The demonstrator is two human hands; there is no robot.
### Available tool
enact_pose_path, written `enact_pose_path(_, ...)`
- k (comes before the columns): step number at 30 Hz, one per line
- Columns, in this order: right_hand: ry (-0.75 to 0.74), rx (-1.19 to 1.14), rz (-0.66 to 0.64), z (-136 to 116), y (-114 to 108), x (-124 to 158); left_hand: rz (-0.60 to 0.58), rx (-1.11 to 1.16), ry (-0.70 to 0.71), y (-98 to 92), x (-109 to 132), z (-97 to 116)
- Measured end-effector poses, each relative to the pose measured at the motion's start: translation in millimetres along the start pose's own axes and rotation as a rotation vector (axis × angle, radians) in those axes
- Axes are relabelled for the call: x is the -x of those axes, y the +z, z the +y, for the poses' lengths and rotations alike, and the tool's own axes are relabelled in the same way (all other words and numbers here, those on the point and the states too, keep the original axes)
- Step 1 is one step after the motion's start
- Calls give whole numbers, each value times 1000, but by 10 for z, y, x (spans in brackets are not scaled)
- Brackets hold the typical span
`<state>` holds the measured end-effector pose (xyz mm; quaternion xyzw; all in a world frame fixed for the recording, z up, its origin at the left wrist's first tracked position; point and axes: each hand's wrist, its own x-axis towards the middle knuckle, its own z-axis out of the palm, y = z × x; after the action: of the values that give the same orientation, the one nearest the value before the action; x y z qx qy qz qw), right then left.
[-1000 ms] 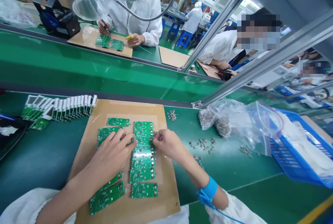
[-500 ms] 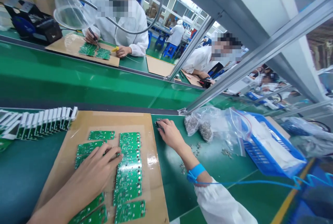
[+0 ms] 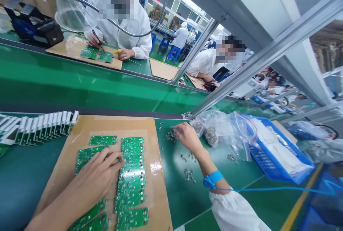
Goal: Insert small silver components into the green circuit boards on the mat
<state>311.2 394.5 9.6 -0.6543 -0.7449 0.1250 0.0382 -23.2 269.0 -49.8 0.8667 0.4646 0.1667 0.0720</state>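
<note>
My left hand (image 3: 100, 170) lies palm down over green circuit boards (image 3: 88, 152) at the left of a cardboard sheet (image 3: 158, 188). Its fingers are spread, and the fingertips reach the neighbouring column of boards (image 3: 131, 173). Off the sheet's right edge, my right hand (image 3: 189, 136) hovers at a pile of small metal parts (image 3: 170, 135), index finger and thumb apart at its edge. I cannot make out any part between them. A blue wrist strap (image 3: 213, 179) with a cord circles my right wrist.
Small parts (image 3: 189, 175) lie in loose groups on the green table. Plastic bags of parts (image 3: 211, 134) and a blue basket (image 3: 278, 148) stand at right. A row of upright boards (image 3: 45, 127) is at left. Across the belt (image 3: 80, 84), a person (image 3: 120, 30) works on boards.
My right hand has moved right, uncovering small metal parts near the cardboard's corner, and is now at the pile. My left hand has stayed on the boards.
</note>
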Motion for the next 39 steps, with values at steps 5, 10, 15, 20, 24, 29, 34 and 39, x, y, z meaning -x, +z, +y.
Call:
enact_pose_path(5, 39, 17, 14, -112, 31, 23, 30, 12, -14, 13, 7, 22)
enact_pose_path(10, -46, -42, -89, -245, 43, 305, 46, 51, -19, 8, 12, 31)
enact_pose_path(15, -67, 9, -196, -443, 207, 525, 15, 36, -29, -26, -3, 45)
enact_pose_path(20, -47, -11, -197, -580, 174, 541, -29, 2, -15, -78, -16, 62)
enact_pose_path(24, -12, -528, -239, -700, 145, 698, -68, 12, -32, -126, -21, 88)
enact_pose_path(29, 205, -1094, -384, -878, 405, 868, -93, 17, -27, -153, -28, 92)
enact_pose_path(34, 260, -1105, -464, -903, 538, 834, -98, 32, -18, -168, -42, 94)
enact_pose_path(39, 142, -911, -381, -814, 557, 804, -94, 56, -23, -173, -44, 103)
